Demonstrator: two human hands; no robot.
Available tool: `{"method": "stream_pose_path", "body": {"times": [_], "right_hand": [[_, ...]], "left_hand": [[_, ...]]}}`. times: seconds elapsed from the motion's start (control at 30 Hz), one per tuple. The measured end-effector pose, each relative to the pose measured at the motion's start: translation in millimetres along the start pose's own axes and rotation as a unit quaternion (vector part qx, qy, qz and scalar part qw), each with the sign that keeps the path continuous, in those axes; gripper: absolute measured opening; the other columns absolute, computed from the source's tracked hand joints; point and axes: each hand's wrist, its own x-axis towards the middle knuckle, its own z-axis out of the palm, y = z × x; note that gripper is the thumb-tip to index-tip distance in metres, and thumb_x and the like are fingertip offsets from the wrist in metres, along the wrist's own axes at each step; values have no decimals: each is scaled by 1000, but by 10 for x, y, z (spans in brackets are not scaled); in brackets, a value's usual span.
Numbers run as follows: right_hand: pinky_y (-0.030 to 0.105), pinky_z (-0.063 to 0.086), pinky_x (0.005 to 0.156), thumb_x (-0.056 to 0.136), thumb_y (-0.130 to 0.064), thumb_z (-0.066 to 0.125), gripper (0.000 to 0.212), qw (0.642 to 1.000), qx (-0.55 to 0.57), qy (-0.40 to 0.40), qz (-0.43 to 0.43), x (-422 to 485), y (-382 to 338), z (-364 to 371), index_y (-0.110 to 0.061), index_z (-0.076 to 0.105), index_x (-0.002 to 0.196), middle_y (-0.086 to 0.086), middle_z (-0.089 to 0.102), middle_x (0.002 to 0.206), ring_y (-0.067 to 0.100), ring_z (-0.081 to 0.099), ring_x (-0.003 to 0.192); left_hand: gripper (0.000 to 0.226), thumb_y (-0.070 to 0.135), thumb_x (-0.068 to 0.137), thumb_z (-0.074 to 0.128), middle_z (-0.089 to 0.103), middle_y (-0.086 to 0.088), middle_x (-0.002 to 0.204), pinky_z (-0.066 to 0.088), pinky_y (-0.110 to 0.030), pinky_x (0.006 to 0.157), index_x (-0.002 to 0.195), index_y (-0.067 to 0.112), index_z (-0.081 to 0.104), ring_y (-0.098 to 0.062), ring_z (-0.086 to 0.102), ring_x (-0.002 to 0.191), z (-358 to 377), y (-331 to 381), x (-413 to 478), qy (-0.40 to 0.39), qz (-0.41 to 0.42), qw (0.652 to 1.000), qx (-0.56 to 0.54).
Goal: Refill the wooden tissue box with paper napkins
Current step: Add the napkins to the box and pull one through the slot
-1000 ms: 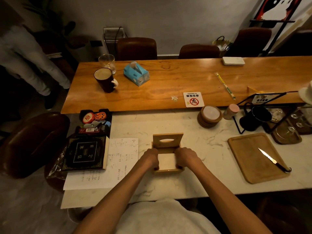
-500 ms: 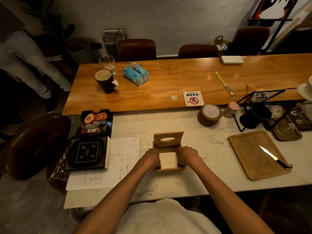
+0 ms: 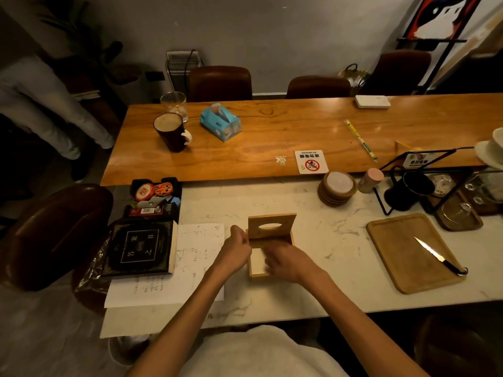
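Marble counter (image 3: 313, 240) bears square wooden tissue box (image 3: 261, 273), lid upright.

Wooden tissue box (image 3: 270, 246), lid upright at 12 o'clock, blocking approach from beyond. Left hand (image 3: 236, 250) at its 9 o'clock; right hand (image 3: 285, 261) over the opening. Paper sheet (image 3: 198, 257) and black book (image 3: 140, 247) crowd 9 o'clock. Bare marble counter (image 3: 332, 240) lies open toward 3 o'clock, before the cutting board (image 3: 402, 248) with knife (image 3: 438, 257).
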Motion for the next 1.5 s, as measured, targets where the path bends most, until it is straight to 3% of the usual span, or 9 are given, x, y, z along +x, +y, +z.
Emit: {"method": "stream_pose_path", "body": {"times": [0.1,0.3,0.4,0.5,0.67,0.87,1.1,1.27,1.5], "right_hand": [[36,50,80,92,-32,51,23,998,-58,3,7,107,-26,132,-15,60,104,9,65,115,29,62,98],[34,49,85,95,-31,51,27,998,-55,-12,-4,126,-8,157,-19,56,119,5,61,126,26,61,106],[24,48,75,92,-22,51,21,982,67,177,25,-130,124,111,-33,66,103,-11,68,107,13,65,95],[29,52,78,94,-16,49,26,880,284,371,89,-268,315,-58,-39,60,89,-11,66,98,12,62,96],[49,47,94,88,-74,33,61,734,640,8,228,-48,431,-429,-35,48,132,2,53,125,33,51,122],[41,45,105,87,-43,67,54,766,628,37,132,-131,615,-155,-29,52,137,-1,62,129,19,57,121],[19,55,80,84,2,67,51,838,506,177,101,-233,505,179,-23,58,128,0,62,127,13,61,113],[33,49,70,88,-20,66,20,956,60,283,44,-133,340,208,-22,69,108,2,58,102,19,56,91],[27,38,65,90,-23,53,21,984,-128,62,103,312,-137,27,-18,73,86,5,72,95,26,68,88]], "left_hand": [[20,19,81,39,58,-14,101,54,-54,91,98,22,32,-32,61,93,36,11,-38,-3,-29,993,-113],[34,37,97,37,59,-3,109,55,-39,81,130,30,32,-24,61,98,-19,15,-80,-11,-55,976,-209],[42,52,100,30,45,-3,139,51,-46,96,139,37,32,-25,51,121,-57,-22,-62,-17,-50,974,-220],[54,58,98,31,42,-6,146,48,-50,96,144,33,35,-29,46,131,-160,54,-50,-41,-75,951,-298],[39,41,97,49,54,-15,127,47,-57,95,128,19,52,-32,57,112,-346,271,57,-139,-120,918,-351],[60,5,88,61,46,-7,137,54,-43,92,140,26,42,-25,55,120,-254,53,11,-124,-60,947,-290],[66,-13,81,60,35,-5,147,33,-41,117,138,14,44,-20,36,137,180,-189,-36,-1,110,991,-71],[67,-12,78,62,34,-7,148,30,-42,118,138,14,44,-22,34,139,233,-203,-13,11,117,991,-57],[68,-10,84,58,29,-7,154,27,-38,120,143,20,40,-20,28,144,264,-235,-28,11,101,993,-55]]}}
